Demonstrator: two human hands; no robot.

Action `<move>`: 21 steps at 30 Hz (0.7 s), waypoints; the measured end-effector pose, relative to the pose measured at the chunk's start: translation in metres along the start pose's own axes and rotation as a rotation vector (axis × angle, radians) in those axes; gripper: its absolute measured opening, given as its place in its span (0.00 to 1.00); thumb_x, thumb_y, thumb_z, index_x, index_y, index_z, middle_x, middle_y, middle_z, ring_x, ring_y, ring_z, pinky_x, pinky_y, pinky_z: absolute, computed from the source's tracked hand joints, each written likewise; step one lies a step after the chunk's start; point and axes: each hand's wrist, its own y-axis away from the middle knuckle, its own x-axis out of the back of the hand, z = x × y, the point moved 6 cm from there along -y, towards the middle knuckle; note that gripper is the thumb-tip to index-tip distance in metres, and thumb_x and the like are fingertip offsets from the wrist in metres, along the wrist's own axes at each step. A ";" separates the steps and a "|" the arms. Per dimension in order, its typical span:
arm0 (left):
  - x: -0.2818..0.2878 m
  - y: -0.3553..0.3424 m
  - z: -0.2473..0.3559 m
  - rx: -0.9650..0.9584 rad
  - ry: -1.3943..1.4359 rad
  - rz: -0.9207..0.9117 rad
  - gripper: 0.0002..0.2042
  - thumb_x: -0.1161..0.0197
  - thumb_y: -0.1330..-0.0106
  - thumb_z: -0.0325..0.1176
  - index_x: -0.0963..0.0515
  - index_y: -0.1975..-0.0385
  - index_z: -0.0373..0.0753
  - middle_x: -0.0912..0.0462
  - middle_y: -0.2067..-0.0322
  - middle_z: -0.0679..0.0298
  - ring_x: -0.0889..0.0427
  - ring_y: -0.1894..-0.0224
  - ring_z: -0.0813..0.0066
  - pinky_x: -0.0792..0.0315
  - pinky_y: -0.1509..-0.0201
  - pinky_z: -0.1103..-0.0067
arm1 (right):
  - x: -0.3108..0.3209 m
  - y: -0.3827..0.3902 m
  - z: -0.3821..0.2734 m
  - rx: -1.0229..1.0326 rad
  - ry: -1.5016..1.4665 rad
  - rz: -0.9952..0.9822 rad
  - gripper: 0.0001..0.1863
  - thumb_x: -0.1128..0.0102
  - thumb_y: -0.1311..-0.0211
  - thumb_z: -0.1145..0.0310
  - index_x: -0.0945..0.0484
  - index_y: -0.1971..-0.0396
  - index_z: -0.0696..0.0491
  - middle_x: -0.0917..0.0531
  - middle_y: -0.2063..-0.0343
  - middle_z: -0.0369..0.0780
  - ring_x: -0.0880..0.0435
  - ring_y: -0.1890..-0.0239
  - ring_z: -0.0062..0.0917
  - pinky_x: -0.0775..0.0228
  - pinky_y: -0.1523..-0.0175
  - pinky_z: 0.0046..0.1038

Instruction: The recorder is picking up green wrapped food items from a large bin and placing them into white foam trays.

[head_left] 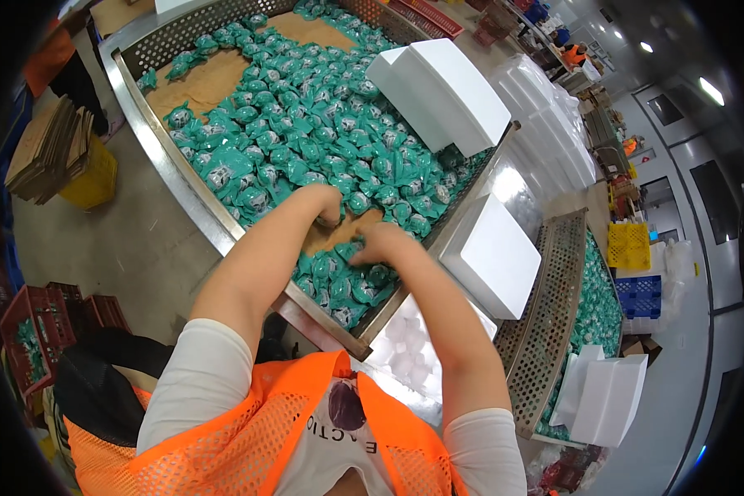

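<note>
Nearest, the person's two forearms reach out from an orange mesh vest over the near corner of a perforated steel tray [170,162] heaped with small teal-wrapped packets [306,124]. The step in hand looks like gathering packets from the near end of the heap. The right hand [378,245] is curled, palm down, on a cluster of packets, touching them, though whether it has closed on any I cannot tell. The left hand [326,205], just beyond it and to the left, is bent over the packets at the edge of a bare patch of brown cardboard liner [326,233]; its fingers are hidden. Next would probably be a firm scoop. To the right stands a white foam box [492,258]; farther off, another foam box [442,91] rests on the heap.
</note>
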 end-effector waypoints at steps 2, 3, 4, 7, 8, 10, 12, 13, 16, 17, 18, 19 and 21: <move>0.001 0.004 0.001 -0.001 -0.015 -0.025 0.21 0.38 0.66 0.32 0.23 0.66 0.35 0.22 0.64 0.55 0.23 0.63 0.59 0.28 0.63 0.72 | -0.016 -0.007 -0.008 -0.143 0.135 -0.106 0.32 0.35 0.70 0.49 0.24 0.61 0.51 0.22 0.63 0.43 0.23 0.60 0.34 0.31 0.56 0.31; 0.006 0.009 0.003 -0.010 0.037 -0.009 0.22 0.38 0.66 0.33 0.24 0.64 0.35 0.23 0.62 0.55 0.23 0.61 0.60 0.28 0.62 0.72 | -0.019 -0.012 -0.009 -0.146 0.129 -0.100 0.32 0.35 0.70 0.49 0.24 0.61 0.51 0.22 0.63 0.43 0.23 0.60 0.34 0.31 0.56 0.31; 0.012 0.014 0.005 -0.022 0.091 0.006 0.24 0.37 0.65 0.33 0.25 0.61 0.36 0.23 0.60 0.56 0.24 0.60 0.60 0.29 0.61 0.71 | -0.023 -0.017 -0.009 -0.128 0.203 -0.148 0.30 0.35 0.70 0.50 0.24 0.61 0.51 0.21 0.63 0.43 0.23 0.61 0.33 0.31 0.56 0.31; 0.013 0.017 -0.011 0.018 0.033 -0.059 0.33 0.35 0.61 0.36 0.34 0.49 0.41 0.28 0.53 0.56 0.28 0.53 0.60 0.32 0.54 0.71 | -0.016 -0.013 -0.019 -0.101 0.229 -0.187 0.29 0.37 0.69 0.54 0.25 0.61 0.51 0.21 0.65 0.42 0.22 0.62 0.32 0.31 0.57 0.30; 0.014 0.018 -0.014 0.019 0.047 -0.054 0.33 0.35 0.61 0.36 0.34 0.49 0.41 0.28 0.53 0.56 0.28 0.53 0.60 0.32 0.54 0.71 | -0.008 -0.010 -0.020 -0.109 0.171 -0.165 0.28 0.38 0.69 0.56 0.25 0.61 0.51 0.21 0.66 0.42 0.22 0.62 0.32 0.30 0.58 0.29; 0.015 0.014 -0.004 0.003 -0.025 -0.114 0.33 0.34 0.61 0.35 0.35 0.48 0.41 0.29 0.53 0.56 0.28 0.53 0.60 0.32 0.54 0.71 | 0.008 0.009 0.008 -0.043 -0.057 -0.060 0.29 0.40 0.67 0.57 0.27 0.58 0.51 0.21 0.65 0.40 0.22 0.62 0.31 0.31 0.58 0.28; 0.011 0.008 -0.004 0.003 -0.043 -0.146 0.34 0.34 0.61 0.35 0.35 0.48 0.41 0.28 0.53 0.56 0.28 0.53 0.60 0.31 0.55 0.71 | 0.025 0.028 0.026 0.013 -0.258 0.045 0.29 0.42 0.64 0.59 0.29 0.55 0.52 0.21 0.64 0.39 0.23 0.61 0.29 0.32 0.57 0.26; 0.007 0.005 -0.006 0.008 -0.077 -0.186 0.34 0.34 0.62 0.35 0.35 0.48 0.41 0.28 0.54 0.57 0.27 0.54 0.60 0.31 0.55 0.71 | 0.027 0.036 0.028 0.062 -0.750 0.009 0.30 0.44 0.62 0.61 0.32 0.52 0.51 0.23 0.61 0.37 0.24 0.60 0.28 0.34 0.55 0.27; -0.003 -0.003 -0.010 -0.038 0.011 -0.106 0.20 0.39 0.62 0.31 0.24 0.63 0.38 0.22 0.63 0.57 0.23 0.64 0.61 0.28 0.64 0.71 | 0.041 0.048 0.026 0.073 -1.381 -0.022 0.32 0.48 0.58 0.65 0.38 0.46 0.50 0.27 0.57 0.35 0.29 0.56 0.26 0.38 0.52 0.29; -0.005 -0.006 -0.006 -0.044 0.002 -0.103 0.20 0.39 0.62 0.31 0.24 0.63 0.38 0.22 0.63 0.57 0.23 0.64 0.61 0.28 0.64 0.71 | 0.044 0.050 0.027 0.046 -1.519 -0.017 0.34 0.49 0.57 0.67 0.41 0.44 0.49 0.29 0.55 0.34 0.31 0.54 0.25 0.40 0.50 0.31; -0.010 -0.008 -0.003 -0.034 -0.028 -0.161 0.19 0.40 0.60 0.31 0.23 0.63 0.38 0.22 0.63 0.57 0.23 0.65 0.61 0.28 0.64 0.71 | 0.041 0.048 0.030 0.094 -1.626 -0.011 0.35 0.48 0.59 0.68 0.42 0.44 0.47 0.30 0.54 0.35 0.32 0.53 0.25 0.39 0.52 0.34; -0.015 -0.011 0.000 -0.023 -0.060 -0.220 0.17 0.41 0.58 0.30 0.23 0.64 0.38 0.22 0.62 0.57 0.23 0.65 0.62 0.29 0.64 0.71 | 0.039 0.048 0.034 0.095 -1.630 0.004 0.35 0.48 0.59 0.68 0.42 0.44 0.47 0.30 0.54 0.35 0.32 0.53 0.25 0.39 0.52 0.34; -0.029 -0.022 -0.011 0.029 0.060 -0.263 0.30 0.35 0.62 0.31 0.31 0.52 0.49 0.24 0.60 0.59 0.24 0.59 0.62 0.30 0.61 0.72 | 0.038 0.049 0.035 0.082 -1.731 0.000 0.29 0.50 0.52 0.69 0.41 0.45 0.50 0.29 0.56 0.35 0.31 0.56 0.23 0.36 0.55 0.32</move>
